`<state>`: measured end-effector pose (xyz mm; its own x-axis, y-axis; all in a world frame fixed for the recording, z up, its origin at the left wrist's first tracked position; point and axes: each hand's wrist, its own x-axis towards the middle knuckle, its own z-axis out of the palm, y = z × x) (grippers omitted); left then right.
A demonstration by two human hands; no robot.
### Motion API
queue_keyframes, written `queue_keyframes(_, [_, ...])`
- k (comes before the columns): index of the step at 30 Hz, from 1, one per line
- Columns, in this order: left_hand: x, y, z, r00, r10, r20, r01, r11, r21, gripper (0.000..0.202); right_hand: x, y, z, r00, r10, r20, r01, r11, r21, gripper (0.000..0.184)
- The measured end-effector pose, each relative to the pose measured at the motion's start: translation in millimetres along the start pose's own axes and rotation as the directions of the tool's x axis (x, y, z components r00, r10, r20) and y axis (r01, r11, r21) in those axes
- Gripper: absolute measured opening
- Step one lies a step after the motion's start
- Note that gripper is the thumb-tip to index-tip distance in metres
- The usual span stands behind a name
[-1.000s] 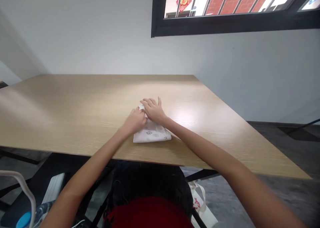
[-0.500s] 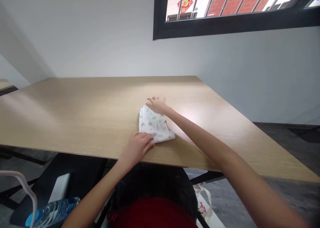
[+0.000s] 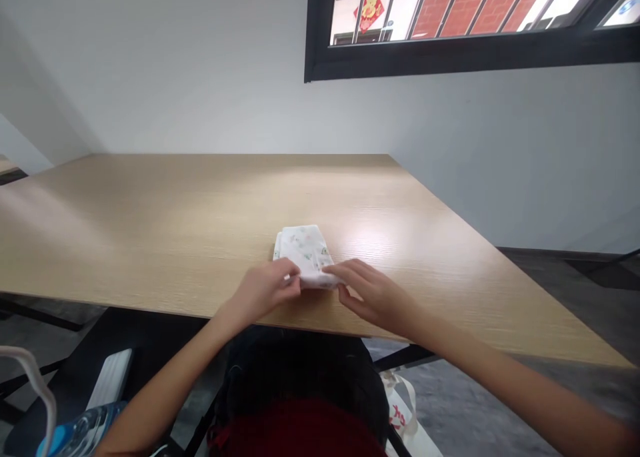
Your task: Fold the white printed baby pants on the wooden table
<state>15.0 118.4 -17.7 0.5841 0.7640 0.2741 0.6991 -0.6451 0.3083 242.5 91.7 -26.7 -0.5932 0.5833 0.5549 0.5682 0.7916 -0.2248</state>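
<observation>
A white cloth [image 3: 304,249] with a small green print lies folded on the wooden table [image 3: 175,243], close to its front edge. My left hand [image 3: 267,285] is closed, pinching the near left corner of the cloth between thumb and fingers. At the near right corner, my right hand [image 3: 367,290] pinches the cloth as well. Between the two hands the near edge is lifted slightly off the tabletop. The far part of the cloth rests flat.
A black chair seat [image 3: 145,337] at the lower left holds a water bottle [image 3: 85,430] and a white flat object [image 3: 110,377]. A white bag [image 3: 400,410] stands on the floor to the right. Behind the table are a wall and a barred window [image 3: 450,17].
My right hand has come back from the cloth's far edge to its near right corner. My left hand now pinches the near edge, which has risen. The cloth looks smaller.
</observation>
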Motion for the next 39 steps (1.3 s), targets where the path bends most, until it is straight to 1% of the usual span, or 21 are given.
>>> queue_keyframes(2, [21, -9, -15.8, 0.998, -0.056, 0.016, 0.056, 0.998, -0.036, 0.016, 26, 8, -7, 0.991, 0.132, -0.011, -0.131, 0.989, 0.074, 0.035])
queue_keyframes(4, [51, -25, -21.6, 0.994, -0.106, 0.039, 0.108, 0.993, -0.044, 0.015, 56, 27, -3, 0.947, 0.319, 0.038, -0.321, 0.937, 0.138, 0.036])
queue_keyframes(6, [76, -43, -14.6, 0.985, -0.158, 0.07, 0.16, 0.987, -0.017, 0.015, 78, 52, 12, 0.873, 0.476, 0.102, -0.486, 0.865, 0.125, 0.035])
queue_keyframes(7, [85, -50, -7.1, 0.98, -0.182, 0.085, 0.182, 0.983, 0.006, 0.017, 84, 65, 22, 0.843, 0.52, 0.134, -0.533, 0.842, 0.085, 0.034])
queue_keyframes(8, [90, -56, 1.6, 0.975, -0.203, 0.095, 0.201, 0.979, 0.032, 0.019, 87, 76, 32, 0.826, 0.539, 0.164, -0.552, 0.833, 0.043, 0.032])
queue_keyframes(10, [89, -62, 18.7, 0.968, -0.232, 0.093, 0.225, 0.971, 0.083, 0.023, 84, 89, 47, 0.818, 0.536, 0.208, -0.547, 0.837, -0.009, 0.029])
queue_keyframes(12, [82, -61, 29.7, 0.964, -0.259, 0.058, 0.25, 0.959, 0.131, 0.025, 79, 89, 53, 0.827, 0.521, 0.212, -0.521, 0.851, -0.059, 0.028])
queue_keyframes(14, [78, -55, 33.3, 0.959, -0.285, 0.004, 0.28, 0.945, 0.167, 0.026, 77, 77, 52, 0.845, 0.517, 0.137, -0.492, 0.852, -0.181, 0.029])
queue_keyframes(16, [81, -47, 33.6, 0.954, -0.297, -0.045, 0.3, 0.937, 0.182, 0.028, 82, 61, 51, 0.883, 0.469, 0.019, -0.441, 0.843, -0.307, 0.03])
queue_keyframes(18, [88, -40, 35.5, 0.954, -0.292, -0.06, 0.298, 0.939, 0.173, 0.03, 90, 50, 56, 0.906, 0.42, -0.055, -0.412, 0.844, -0.343, 0.031])
queue_keyframes(20, [92, -39, 40.6, 0.958, -0.283, -0.039, 0.285, 0.947, 0.149, 0.03, 95, 50, 65, 0.893, 0.45, -0.01, -0.432, 0.851, -0.3, 0.03])
queue_keyframes(22, [90, -44, 45.8, 0.963, -0.27, -0.009, 0.269, 0.956, 0.115, 0.032, 91, 60, 72, 0.851, 0.518, 0.09, -0.484, 0.838, -0.251, 0.03])
queue_keyframes(24, [83, -54, 46.7, 0.969, -0.248, 0.023, 0.246, 0.967, 0.066, 0.034, 77, 72, 72, 0.825, 0.547, 0.142, -0.521, 0.834, -0.18, 0.033])
queue_keyframes(25, [78, -59, 44.4, 0.972, -0.232, 0.042, 0.23, 0.972, 0.036, 0.034, 68, 76, 69, 0.833, 0.535, 0.143, -0.522, 0.844, -0.122, 0.034])
queue_keyframes(28, [64, -73, 27.2, 0.977, -0.169, 0.128, 0.179, 0.981, -0.074, 0.032, 34, 71, 55, 0.862, 0.496, 0.106, -0.507, 0.852, 0.131, 0.037])
queue_keyframes(30, [60, -77, 11.4, 0.973, -0.14, 0.184, 0.168, 0.974, -0.15, 0.035, 13, 56, 48, 0.849, 0.521, 0.09, -0.524, 0.804, 0.28, 0.041])
queue_keyframes(32, [61, -76, -1.8, 0.966, -0.139, 0.219, 0.187, 0.959, -0.215, 0.037, 2, 40, 46, 0.838, 0.539, 0.09, -0.533, 0.769, 0.353, 0.06])
queue_keyframes(34, [65, -72, -7.8, 0.957, -0.163, 0.239, 0.226, 0.937, -0.266, 0.041, 2, 33, 50, 0.856, 0.509, 0.096, -0.506, 0.782, 0.365, 0.082])
queue_keyframes(35, [67, -68, -7.5, 0.951, -0.183, 0.248, 0.252, 0.925, -0.284, 0.041, 6, 34, 53, 0.86, 0.503, 0.092, -0.499, 0.786, 0.366, 0.087])
queue_keyframes(37, [66, -60, -1.1, 0.936, -0.246, 0.254, 0.318, 0.899, -0.3, 0.036, 21, 46, 62, 0.836, 0.543, 0.076, -0.525, 0.753, 0.397, 0.087])
queue_keyframes(39, [56, -50, 9.9, 0.917, -0.333, 0.221, 0.388, 0.871, -0.3, 0.033, 37, 64, 70, 0.786, 0.612, 0.086, -0.58, 0.682, 0.446, 0.079])
